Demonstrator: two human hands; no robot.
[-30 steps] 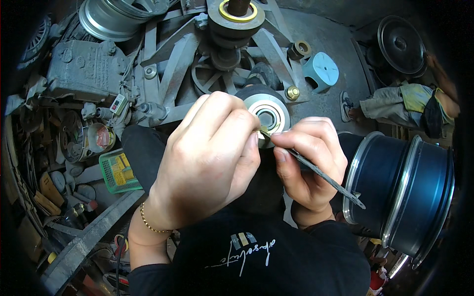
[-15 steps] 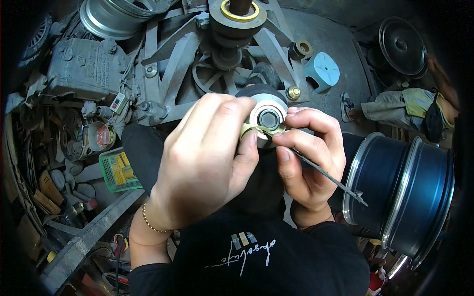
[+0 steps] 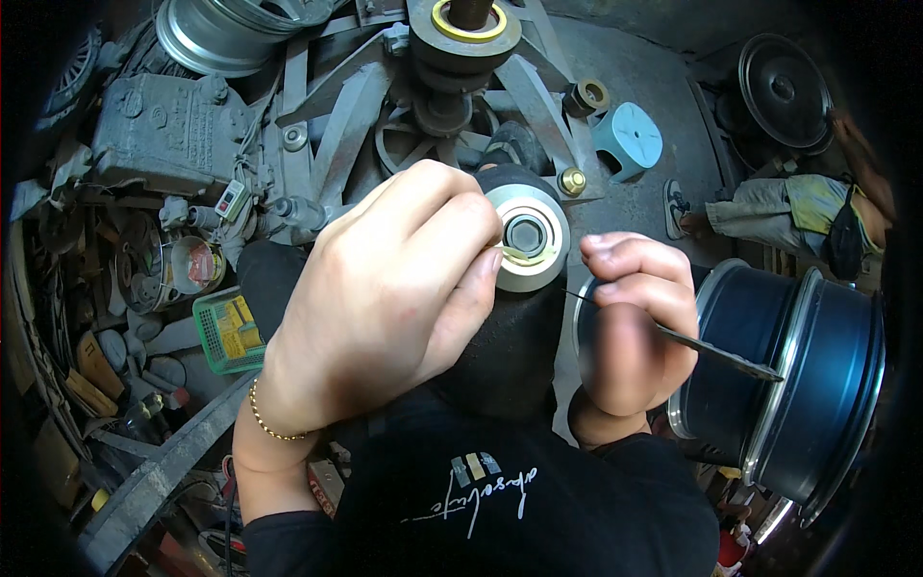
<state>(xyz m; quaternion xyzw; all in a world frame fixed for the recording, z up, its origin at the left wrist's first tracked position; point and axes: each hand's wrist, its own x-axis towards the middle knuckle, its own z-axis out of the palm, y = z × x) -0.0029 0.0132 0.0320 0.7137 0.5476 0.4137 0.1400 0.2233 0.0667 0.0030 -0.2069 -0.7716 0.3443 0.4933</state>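
A round metal part (image 3: 526,234) with pale concentric rings and a dark centre faces up between my hands, against dark clothing. My left hand (image 3: 385,288) is closed at its left side, thumb and forefinger pinching a thin yellowish-green strip (image 3: 520,255). The strip curves across the lower part of the rings. To the right, my right hand (image 3: 639,322), apart from the round part, is closed around a thin dark metal pick (image 3: 721,356). Its narrow tip points toward the round part; its flatter end sticks out to the right.
A metal stand (image 3: 346,125) carries a cylindrical spindle (image 3: 460,43) ahead. Dark wheel rims (image 3: 745,365) lie at my right, near a light-blue stool (image 3: 630,139). Another person (image 3: 798,207) is at the far right. A green basket (image 3: 228,332) sits at the left.
My right hand has drawn away from the round part, moving right with the pick. My left hand still pinches the strip, now pulled slightly from the rings.
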